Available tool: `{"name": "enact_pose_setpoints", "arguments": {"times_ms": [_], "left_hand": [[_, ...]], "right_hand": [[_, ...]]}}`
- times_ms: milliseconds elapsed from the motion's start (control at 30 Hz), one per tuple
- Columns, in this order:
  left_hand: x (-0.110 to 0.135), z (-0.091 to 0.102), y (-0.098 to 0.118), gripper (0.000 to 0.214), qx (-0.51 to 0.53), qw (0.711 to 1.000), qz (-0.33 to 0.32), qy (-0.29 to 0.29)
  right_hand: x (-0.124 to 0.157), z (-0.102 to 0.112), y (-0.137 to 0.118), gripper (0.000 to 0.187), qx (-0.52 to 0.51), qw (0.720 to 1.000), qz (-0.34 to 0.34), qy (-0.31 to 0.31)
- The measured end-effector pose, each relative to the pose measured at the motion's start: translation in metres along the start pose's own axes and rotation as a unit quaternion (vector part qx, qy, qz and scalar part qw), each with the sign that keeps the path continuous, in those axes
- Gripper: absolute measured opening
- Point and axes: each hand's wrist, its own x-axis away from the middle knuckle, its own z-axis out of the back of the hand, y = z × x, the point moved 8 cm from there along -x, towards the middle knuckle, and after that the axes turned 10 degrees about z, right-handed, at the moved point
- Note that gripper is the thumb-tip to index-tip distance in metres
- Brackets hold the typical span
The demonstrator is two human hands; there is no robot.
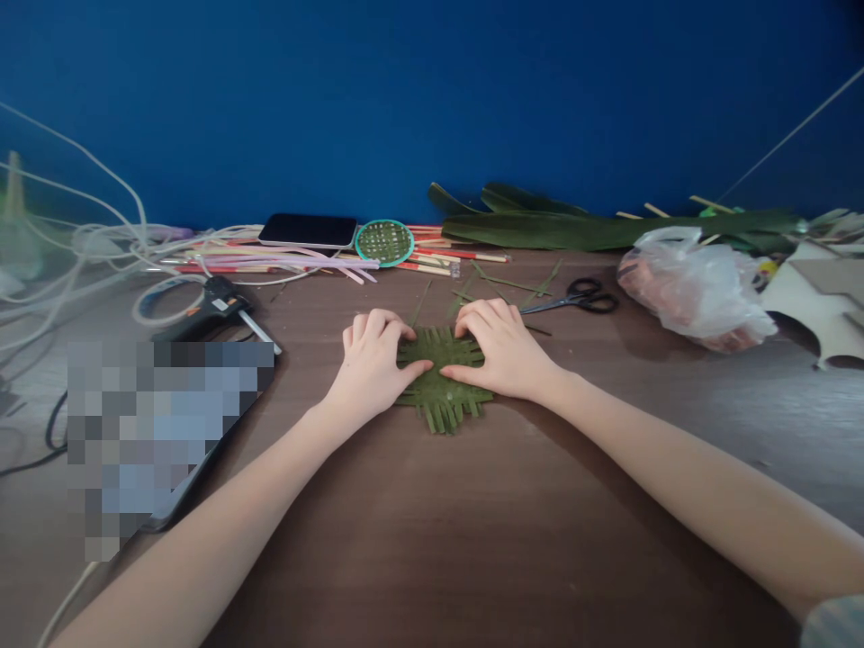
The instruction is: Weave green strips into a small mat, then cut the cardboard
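I'm seeing crisscrossed green on my woven mat (445,393) | worktop (438,522) is showing grained brown | wall (405,99), deep blue | turquoise-edged disc (384,243), green flecked white | scissors handles (594,302), black

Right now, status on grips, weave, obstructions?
Left grip, right grip: both on woven green mat. Near strip ends stick out. Scissors beyond right grip, clear of mat.

Body check: bare forearms, one pale sleeve (837,623) showed.
Left hand (374,360) was bare, as was the left forearm (249,495) down to the picture's edge. Right hand (499,353) and right forearm (661,459) were bare up to the sleeve: light grey-blue cloth, rounded edge, faint banding, too blurred to tell stripes from folds. Both forearms tapered smoothly handward.
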Motion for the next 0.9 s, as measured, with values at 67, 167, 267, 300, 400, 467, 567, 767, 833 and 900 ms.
{"name": "enact_pose_setpoints", "arguments": {"times_ms": [67,167,267,300,400,467,567,767,833,900], "left_hand": [[-0.0001,0.0002,-0.0002,0.030,0.002,1.000,0.002,-0.001],[-0.0004,0.0006,-0.0002,0.030,0.003,1.000,0.005,-0.002],[-0.0007,0.0008,0.0008,0.028,0.000,1.000,0.003,-0.003],[-0.0007,0.0008,0.0009,0.028,0.001,1.000,0.005,-0.004],[-0.0006,0.0003,0.0006,0.026,0.004,1.000,0.008,-0.006],[-0.0004,-0.0002,0.0004,0.027,0.003,1.000,0.005,-0.003],[-0.0007,-0.0012,0.0002,0.028,-0.004,1.000,-0.001,0.000],[-0.0017,-0.0019,0.0006,0.028,-0.008,1.000,-0.006,-0.002],[-0.0014,-0.0015,0.0009,0.029,-0.006,1.000,-0.004,-0.002],[-0.0008,-0.0007,0.0015,0.029,-0.001,1.000,-0.005,0.000]], "right_hand": [[0.0001,0.0001,-0.0002,0.041,-0.002,1.000,0.002,0.000],[0.0004,0.0001,-0.0003,0.041,0.000,1.000,0.004,0.003],[0.0004,-0.0002,-0.0001,0.041,0.003,1.000,0.004,0.003],[0.0003,-0.0002,-0.0001,0.041,0.003,1.000,0.003,0.003],[-0.0002,-0.0002,-0.0002,0.040,0.000,1.000,0.003,0.003],[-0.0004,-0.0003,-0.0002,0.040,-0.002,1.000,0.003,0.001],[-0.0003,0.0002,-0.0001,0.040,-0.005,1.000,0.004,0.002],[0.0003,0.0002,-0.0002,0.040,-0.007,1.000,0.005,0.000],[0.0006,0.0002,-0.0001,0.041,-0.006,1.000,0.002,-0.001],[0.0009,0.0002,-0.0007,0.041,-0.005,1.000,0.004,-0.001]]}}
